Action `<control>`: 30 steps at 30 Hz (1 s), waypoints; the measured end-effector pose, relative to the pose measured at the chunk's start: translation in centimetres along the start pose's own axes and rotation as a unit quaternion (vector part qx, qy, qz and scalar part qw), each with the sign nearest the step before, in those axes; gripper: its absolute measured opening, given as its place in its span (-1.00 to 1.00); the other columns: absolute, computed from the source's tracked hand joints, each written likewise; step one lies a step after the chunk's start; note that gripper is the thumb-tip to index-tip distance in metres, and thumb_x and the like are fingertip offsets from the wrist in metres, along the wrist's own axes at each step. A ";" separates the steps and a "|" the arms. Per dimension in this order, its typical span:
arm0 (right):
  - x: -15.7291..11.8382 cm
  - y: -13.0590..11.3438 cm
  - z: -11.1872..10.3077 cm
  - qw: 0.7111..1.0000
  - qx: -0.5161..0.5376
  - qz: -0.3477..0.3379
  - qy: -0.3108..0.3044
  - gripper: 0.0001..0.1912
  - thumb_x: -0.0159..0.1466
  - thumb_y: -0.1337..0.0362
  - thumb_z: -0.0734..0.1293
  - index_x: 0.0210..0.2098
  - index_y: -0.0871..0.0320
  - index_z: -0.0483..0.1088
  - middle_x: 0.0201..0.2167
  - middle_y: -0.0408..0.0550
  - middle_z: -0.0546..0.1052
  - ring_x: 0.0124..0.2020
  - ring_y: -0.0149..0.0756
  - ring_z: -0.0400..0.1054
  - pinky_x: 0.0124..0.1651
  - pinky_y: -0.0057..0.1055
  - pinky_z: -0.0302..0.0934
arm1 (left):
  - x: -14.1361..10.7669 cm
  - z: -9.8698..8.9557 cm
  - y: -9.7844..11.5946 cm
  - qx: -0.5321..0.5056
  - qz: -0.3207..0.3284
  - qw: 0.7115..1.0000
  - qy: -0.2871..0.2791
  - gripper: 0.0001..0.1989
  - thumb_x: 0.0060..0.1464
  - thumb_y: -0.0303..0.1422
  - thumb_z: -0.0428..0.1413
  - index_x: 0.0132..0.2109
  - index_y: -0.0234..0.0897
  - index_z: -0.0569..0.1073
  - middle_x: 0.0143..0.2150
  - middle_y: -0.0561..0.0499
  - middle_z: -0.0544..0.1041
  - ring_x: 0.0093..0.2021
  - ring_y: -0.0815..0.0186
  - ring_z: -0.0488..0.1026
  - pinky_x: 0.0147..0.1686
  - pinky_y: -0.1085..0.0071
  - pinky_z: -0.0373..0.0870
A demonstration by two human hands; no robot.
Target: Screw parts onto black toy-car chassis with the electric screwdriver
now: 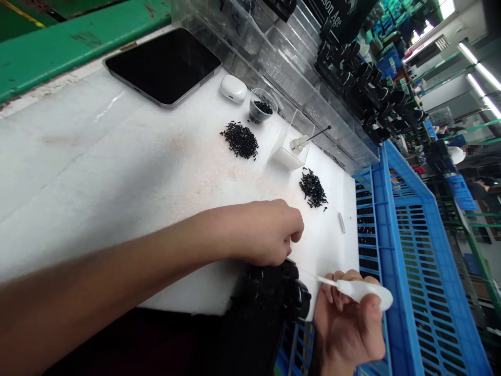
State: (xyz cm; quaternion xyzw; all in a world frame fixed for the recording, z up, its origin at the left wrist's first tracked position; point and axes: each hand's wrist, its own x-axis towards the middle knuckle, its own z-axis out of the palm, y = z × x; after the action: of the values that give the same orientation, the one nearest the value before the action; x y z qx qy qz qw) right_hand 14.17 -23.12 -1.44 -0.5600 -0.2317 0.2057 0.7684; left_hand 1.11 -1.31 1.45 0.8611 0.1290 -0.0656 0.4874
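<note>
Left hand (266, 232) curled downward, right hand (348, 324) closed in a grip

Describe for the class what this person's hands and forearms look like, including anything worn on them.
The left hand and right hand are bare, with no gloves, rings or wristbands showing. The left forearm is bare too, with no sleeve in view. The right wrist runs out of the picture, so any sleeve there cannot be seen. No cables or markings show.

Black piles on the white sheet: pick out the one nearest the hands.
The loose pile of small black parts beside the blue crate is nearest the left hand; the other pile lies farther off.
</note>
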 end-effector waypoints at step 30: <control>-0.1 0.3 2.3 0.997 -0.040 0.016 -0.066 -0.62 0.32 0.13 0.43 -0.42 0.11 0.17 -0.56 -0.23 0.20 -0.54 -0.39 0.12 -0.44 -0.39 0.04 | -0.6 -1.4 1.5 -0.075 -0.046 0.996 -0.012 -0.49 0.40 -0.10 -0.14 -0.37 -0.28 0.48 -0.25 -0.12 0.62 -0.34 0.24 0.46 -0.35 0.35 0.29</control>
State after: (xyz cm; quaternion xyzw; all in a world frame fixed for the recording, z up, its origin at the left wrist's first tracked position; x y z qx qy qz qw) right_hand 12.75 -21.35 -1.17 -0.5793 -0.2811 0.2447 0.7249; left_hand 0.97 -0.95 3.52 0.8146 0.1669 -0.0886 0.5483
